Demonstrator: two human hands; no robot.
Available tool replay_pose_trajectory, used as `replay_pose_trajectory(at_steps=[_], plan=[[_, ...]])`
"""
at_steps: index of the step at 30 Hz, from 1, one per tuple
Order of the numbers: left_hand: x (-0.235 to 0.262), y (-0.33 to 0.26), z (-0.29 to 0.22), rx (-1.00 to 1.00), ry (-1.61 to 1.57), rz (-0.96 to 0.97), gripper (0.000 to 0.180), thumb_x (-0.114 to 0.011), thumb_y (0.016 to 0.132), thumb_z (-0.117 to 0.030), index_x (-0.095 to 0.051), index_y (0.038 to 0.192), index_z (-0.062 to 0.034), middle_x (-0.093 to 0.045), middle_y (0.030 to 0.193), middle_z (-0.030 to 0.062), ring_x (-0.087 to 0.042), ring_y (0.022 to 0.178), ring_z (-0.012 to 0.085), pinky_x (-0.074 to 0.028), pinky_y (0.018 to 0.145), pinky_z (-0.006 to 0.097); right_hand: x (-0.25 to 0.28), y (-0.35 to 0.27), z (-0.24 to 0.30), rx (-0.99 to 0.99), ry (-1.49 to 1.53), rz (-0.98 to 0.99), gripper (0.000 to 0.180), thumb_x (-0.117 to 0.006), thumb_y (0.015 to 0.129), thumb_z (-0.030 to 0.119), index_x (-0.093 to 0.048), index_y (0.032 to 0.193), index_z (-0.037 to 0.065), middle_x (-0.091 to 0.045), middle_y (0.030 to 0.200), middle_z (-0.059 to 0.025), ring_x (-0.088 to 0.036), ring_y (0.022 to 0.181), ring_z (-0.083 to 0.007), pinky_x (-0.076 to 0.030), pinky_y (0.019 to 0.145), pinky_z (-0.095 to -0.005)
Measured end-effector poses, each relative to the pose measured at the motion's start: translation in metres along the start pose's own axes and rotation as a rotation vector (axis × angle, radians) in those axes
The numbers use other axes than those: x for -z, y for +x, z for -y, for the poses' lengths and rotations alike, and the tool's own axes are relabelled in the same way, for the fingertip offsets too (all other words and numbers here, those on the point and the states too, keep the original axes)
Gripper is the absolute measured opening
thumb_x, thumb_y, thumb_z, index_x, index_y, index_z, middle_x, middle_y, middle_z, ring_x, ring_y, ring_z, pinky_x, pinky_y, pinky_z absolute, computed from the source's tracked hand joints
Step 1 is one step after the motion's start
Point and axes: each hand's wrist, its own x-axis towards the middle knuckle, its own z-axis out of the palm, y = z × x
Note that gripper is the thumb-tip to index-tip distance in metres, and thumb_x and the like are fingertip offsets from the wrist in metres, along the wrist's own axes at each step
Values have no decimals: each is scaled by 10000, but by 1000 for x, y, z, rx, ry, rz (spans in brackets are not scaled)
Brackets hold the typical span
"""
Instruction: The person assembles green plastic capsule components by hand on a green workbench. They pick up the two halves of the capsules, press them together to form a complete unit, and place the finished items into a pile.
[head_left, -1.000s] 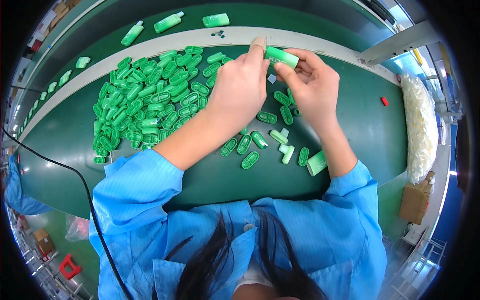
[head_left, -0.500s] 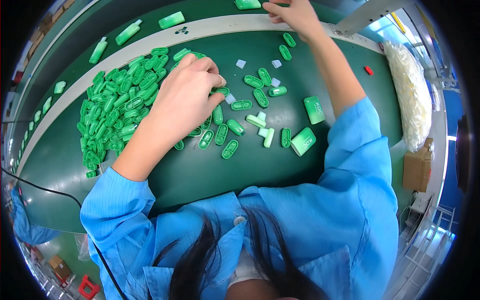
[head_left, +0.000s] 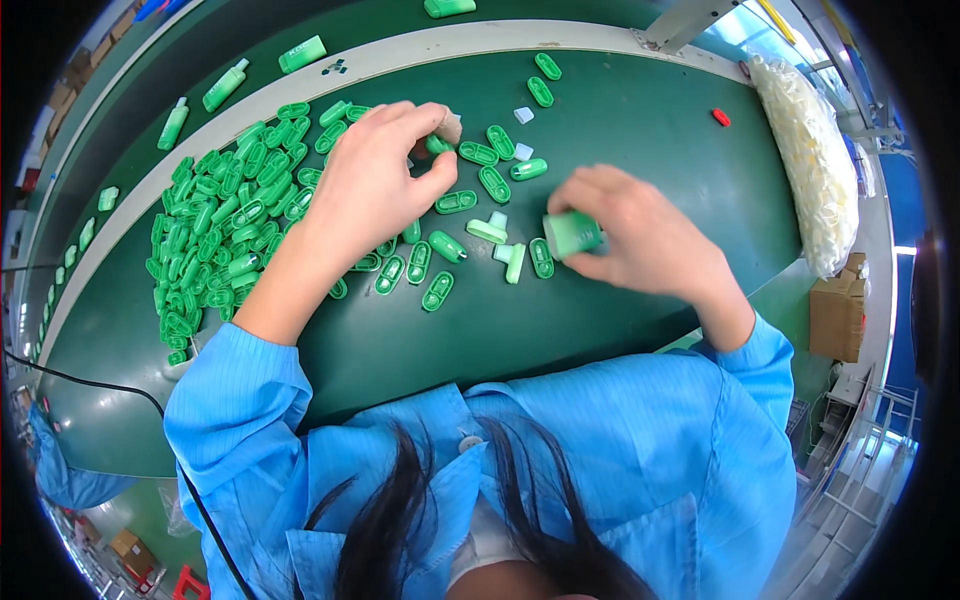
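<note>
Toward the table's (head_left: 680, 130) near edge, the right hand (head_left: 640, 232) grips a case (head_left: 571, 236), right of a cap (head_left: 437, 146) at the left hand (head_left: 378, 172), whose hold is unclear.

Table (head_left: 670, 200): bright, even light; soft sheen, darker along near edge
Right hand (head_left: 640, 235): motion-blurred, as is the green case (head_left: 573, 234) it holds
Green shells (head_left: 225, 210): fairly sharp, small highlights
White bag (head_left: 808, 170): very bright
Upper right: glare
Rim: black vignette, straight edges bowed, detail soft
</note>
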Motion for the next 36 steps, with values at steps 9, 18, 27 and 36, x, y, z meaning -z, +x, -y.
replay_pose_trajectory(at_steps=[9,18,27,36], plan=[[19,10,-3,350,-952,241,564,-652,778,-96,-426,1286,-1,-568,1110,41,-550,900,100,-463,702,242,5,81,-3,445,-21,-360,356,-623,637,42,-577,990,54,-577,1028,-77,-558,921,-288,-479,803,-379],[0,-1,9,321,-862,99,490,-643,790,-23,-466,1246,-46,-575,1076,59,-577,907,113,-483,812,269,22,0,-38,-509,-102,-24,283,-739,692,238,-602,783,8,-584,715,-113,-590,658,-264,-466,590,-342],[12,28,17,178,-385,-29,324,-635,767,-103,-608,1088,-78,-601,984,-17,-522,855,77,-435,710,232,7,25,-68,-382,390,-278,238,-710,735,125,-581,893,4,-624,789,-65,-560,710,-129,-459,662,-283],[30,101,125,608,-347,-394,424,-678,757,-91,-530,1139,19,-585,948,86,-604,832,138,-511,722,255,24,138,-173,-394,244,-496,405,-639,779,168,-575,1164,59,-640,987,-71,-582,890,-144,-455,807,-274]])
